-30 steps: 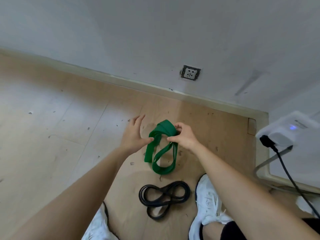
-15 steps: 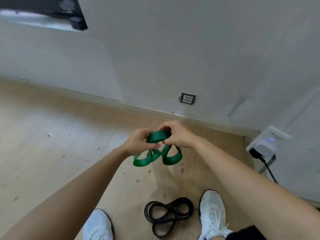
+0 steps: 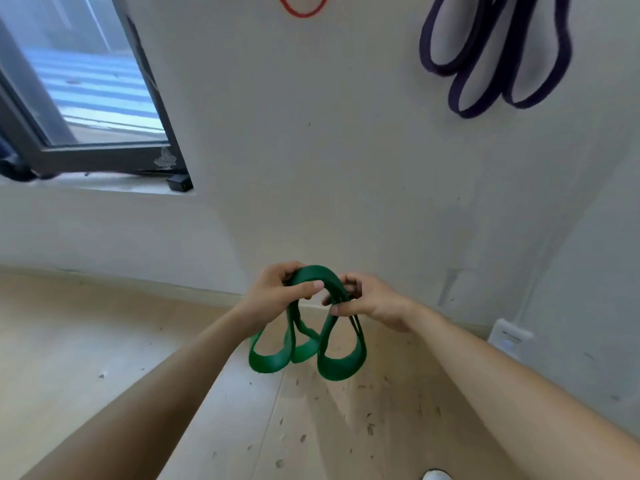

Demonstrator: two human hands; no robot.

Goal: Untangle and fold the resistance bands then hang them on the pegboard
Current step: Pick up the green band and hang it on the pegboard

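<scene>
The flat green rubber resistance band [image 3: 313, 273] is held in the air at 6 o'clock, in front of the pale wall and above the light wooden floor [image 3: 104, 341]. The left hand [image 3: 273, 292] curls round the band's left side with the thumb pressed across it. The right hand [image 3: 370, 303] pinches the gathered strands on the right. Between the hands the band arches upward, and 3 loops hang beneath them.

Compared with 0.5 s ago, the hands and band sit higher against the wall, and the black band on the floor and the wall socket have left the view. A dark purple folded band [image 3: 491, 57] now hangs at 1 o'clock, a thin red loop [image 3: 303, 12] at 12 o'clock, and a dark-framed window [image 3: 86, 98] fills 10 o'clock.
</scene>
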